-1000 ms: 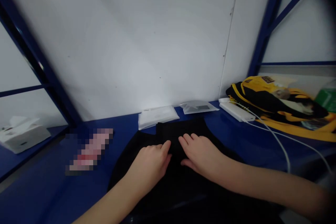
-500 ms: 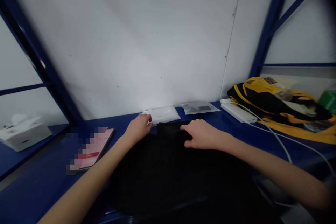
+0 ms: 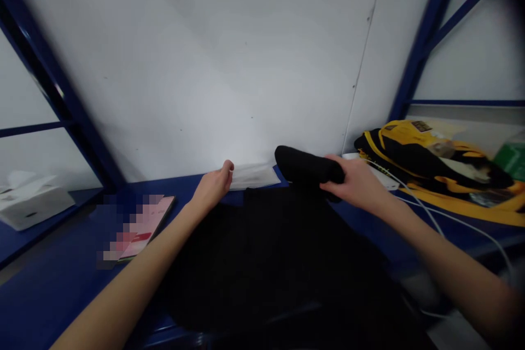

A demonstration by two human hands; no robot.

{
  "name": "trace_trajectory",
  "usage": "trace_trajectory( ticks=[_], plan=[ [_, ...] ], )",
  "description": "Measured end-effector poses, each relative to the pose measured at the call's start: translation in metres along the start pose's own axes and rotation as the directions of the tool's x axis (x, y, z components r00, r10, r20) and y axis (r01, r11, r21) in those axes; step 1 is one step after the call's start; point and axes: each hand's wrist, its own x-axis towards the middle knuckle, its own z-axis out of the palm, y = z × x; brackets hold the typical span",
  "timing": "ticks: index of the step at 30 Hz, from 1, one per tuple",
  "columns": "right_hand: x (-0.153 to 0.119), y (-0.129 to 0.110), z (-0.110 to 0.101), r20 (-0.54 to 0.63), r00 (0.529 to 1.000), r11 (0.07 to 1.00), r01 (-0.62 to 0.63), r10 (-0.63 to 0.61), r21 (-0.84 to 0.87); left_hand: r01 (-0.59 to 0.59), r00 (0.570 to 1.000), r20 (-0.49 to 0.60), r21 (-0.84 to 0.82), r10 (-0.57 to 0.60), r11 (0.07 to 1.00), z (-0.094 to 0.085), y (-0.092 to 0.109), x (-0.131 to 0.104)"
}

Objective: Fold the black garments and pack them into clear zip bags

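Left hand (image 3: 212, 187): fingers pinching flat white packet (image 3: 255, 176)
Right hand (image 3: 356, 181): fingers gripping rolled black cloth (image 3: 302, 165)

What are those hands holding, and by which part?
The right hand grips a black bundle, apparently cloth, by its right end. The left hand is at the left edge of the white packet; whether it grips cannot be told.

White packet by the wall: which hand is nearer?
Left. The left hand is at the left end of the packet; the right hand, farther right, holds a black roll.
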Motion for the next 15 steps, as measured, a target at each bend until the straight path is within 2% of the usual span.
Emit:
trace_trajectory(
  ticks=[4,7,11,13,15],
  plan=[
    [-0.006,0.001,-0.012,-0.175,0.983,0.996,-0.064,0.052,-0.062,-0.225,0.974,-0.002,-0.058,0.226,0.973,-0.018,0.012,-0.012],
    [-0.012,-0.002,-0.012,-0.289,0.955,0.994,-0.084,0.061,-0.067,-0.341,0.938,0.020,-0.114,0.345,0.933,-0.021,0.028,-0.021],
    [-0.021,-0.010,0.006,-0.281,0.948,0.989,0.140,-0.150,-0.054,-0.376,0.915,0.060,-0.236,0.400,0.896,-0.007,0.048,-0.027],
    [-0.024,-0.015,0.021,-0.232,0.933,0.961,0.271,-0.277,-0.058,-0.374,0.909,0.061,-0.313,0.411,0.873,0.004,0.051,-0.027],
    [-0.024,-0.021,0.037,-0.151,0.896,0.909,0.412,-0.418,-0.070,-0.364,0.913,0.026,-0.395,0.406,0.843,0.014,0.049,-0.026]
  ],
)
